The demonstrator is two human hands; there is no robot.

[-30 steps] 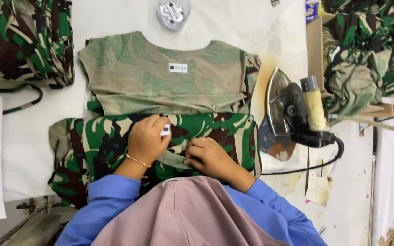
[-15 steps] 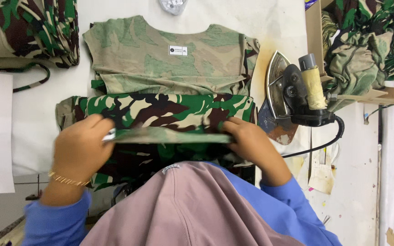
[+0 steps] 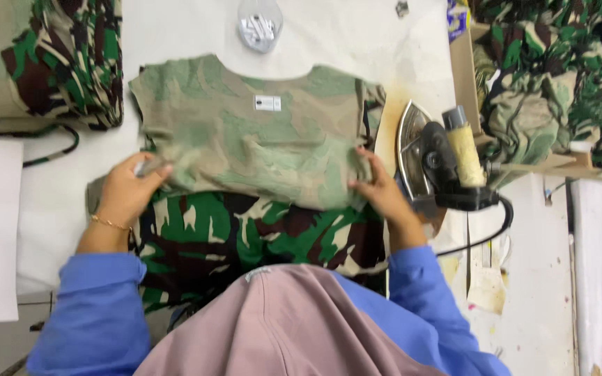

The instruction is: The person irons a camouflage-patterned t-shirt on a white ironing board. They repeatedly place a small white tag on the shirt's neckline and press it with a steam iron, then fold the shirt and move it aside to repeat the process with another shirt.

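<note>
Left hand (image 3: 128, 196) pinching the near-left edge of the folded camouflage shirt (image 3: 252, 139), fingers curled narrow around the cloth; something small and pale possibly gripped along with it, too blurred to tell. Right hand (image 3: 379, 189) pressed flatter on the shirt's near-right corner, fingers spread over the fold rather than closed. Shirt lying faded side up between and just beyond both hands, over a darker camouflage garment (image 3: 245, 237) nearer the body.

Risk of scorching or a burn: iron (image 3: 440, 163) standing on its heel just beside the right hand, soleplate facing the cloth, cord (image 3: 485, 233) trailing close to the right wrist, easy to snag and tip. Risk of a skewed fold: soft woven cotton, limp, likely to slide over the layer beneath if one hand pulls harder.

Shirt matte, washed-out green and tan, small white label near the collar. Lower garment bolder in green, brown and black. Table cover (image 3: 357, 42) white, stained yellow beside the iron. Clear plastic pouch (image 3: 259, 24) beyond the shirt. More camouflage stacks (image 3: 64, 63) beyond the left hand.
</note>
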